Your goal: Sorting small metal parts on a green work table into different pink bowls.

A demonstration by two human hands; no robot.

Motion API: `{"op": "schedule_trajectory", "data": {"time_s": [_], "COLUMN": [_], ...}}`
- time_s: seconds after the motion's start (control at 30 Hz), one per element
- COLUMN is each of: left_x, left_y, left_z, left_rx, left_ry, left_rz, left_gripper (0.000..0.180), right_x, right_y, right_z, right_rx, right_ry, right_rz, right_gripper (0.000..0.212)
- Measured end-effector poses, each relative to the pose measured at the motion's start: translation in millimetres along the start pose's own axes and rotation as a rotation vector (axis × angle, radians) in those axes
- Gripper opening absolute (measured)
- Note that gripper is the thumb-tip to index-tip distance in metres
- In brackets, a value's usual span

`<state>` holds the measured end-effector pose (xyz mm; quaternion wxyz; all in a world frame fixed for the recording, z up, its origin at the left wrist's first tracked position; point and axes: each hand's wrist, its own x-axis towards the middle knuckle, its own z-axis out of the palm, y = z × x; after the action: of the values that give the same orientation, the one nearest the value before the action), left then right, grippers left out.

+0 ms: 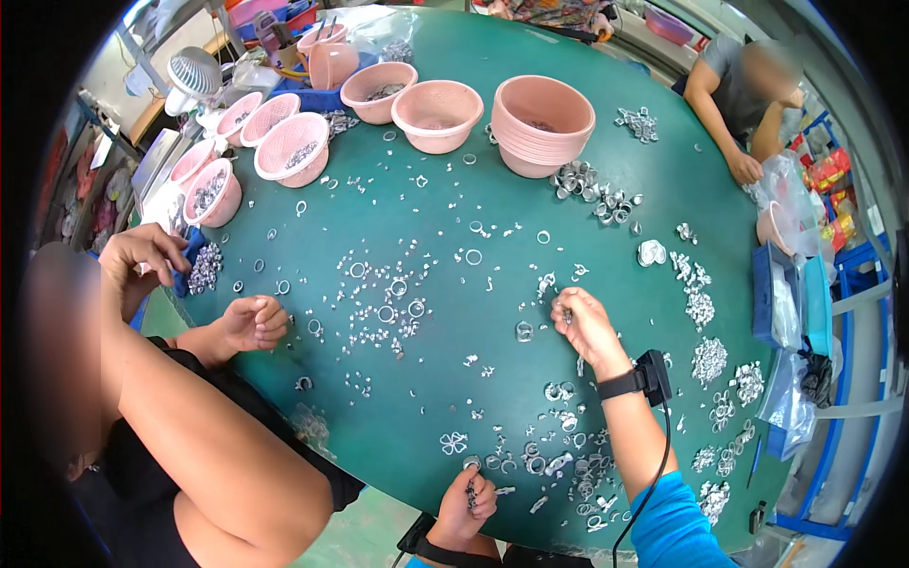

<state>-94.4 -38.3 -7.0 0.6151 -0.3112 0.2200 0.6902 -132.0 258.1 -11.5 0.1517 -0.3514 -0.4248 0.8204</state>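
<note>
Near the front edge of the green table point(445, 213), my left hand point(462, 504) is closed around small metal pieces point(471, 490), some showing between its fingers. My right hand point(585, 327) reaches farther out, its thumb and fingers pinched on a small metal piece mostly hidden by them. A silvery ring-shaped part point(525, 331) lies just left of the right hand, and small metal pieces point(546, 282) lie just beyond it. Between my hands and forearms, many rings and fittings point(536, 464) are scattered. A flower-shaped metal part point(454, 443) rests by my left hand.
Pink plastic bowls point(437, 114) and a stacked set point(542, 128) stand at the back. Sorted metal heaps point(708, 362) line the right side; loose bits point(386, 312) cover the middle. A co-worker's arm point(208, 407) is close at left; another person point(734, 104) sits far right.
</note>
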Motion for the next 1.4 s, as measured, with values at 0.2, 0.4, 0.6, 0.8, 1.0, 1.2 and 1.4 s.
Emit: {"op": "schedule_trajectory", "data": {"time_s": [0.2,0.4,0.6,0.8,1.0,1.2,1.4], "left_x": [-1,-4,-5,-6,-6,-6,-6], "left_y": [1,6,9,9,11,11,13], "left_z": [3,1,-3,-1,-3,-5,-6], "left_rx": [0.026,0.029,0.028,0.023,0.009,0.005,0.007], "left_ry": [0.03,0.041,0.036,0.043,0.013,0.013,0.028], "left_rz": [0.017,0.041,0.037,0.042,0.046,0.046,0.048], "left_gripper": [0.038,0.038,0.039,0.039,0.038,0.038,0.039], "right_x": [14,14,17,17,2,18,23], "right_y": [13,8,13,21,-9,17,28], "right_z": [5,18,8,10,15,18,19], "right_rx": [-0.349,0.095,-0.88,-0.896,0.287,-0.741,-1.243], "right_ry": [0.028,-0.021,0.058,0.079,-0.039,0.035,0.041], "right_rz": [-0.127,0.0,-0.297,-0.349,0.145,-0.182,-0.52], "right_gripper": [0.004,0.005,0.007,0.008,0.008,0.014,0.016]}}
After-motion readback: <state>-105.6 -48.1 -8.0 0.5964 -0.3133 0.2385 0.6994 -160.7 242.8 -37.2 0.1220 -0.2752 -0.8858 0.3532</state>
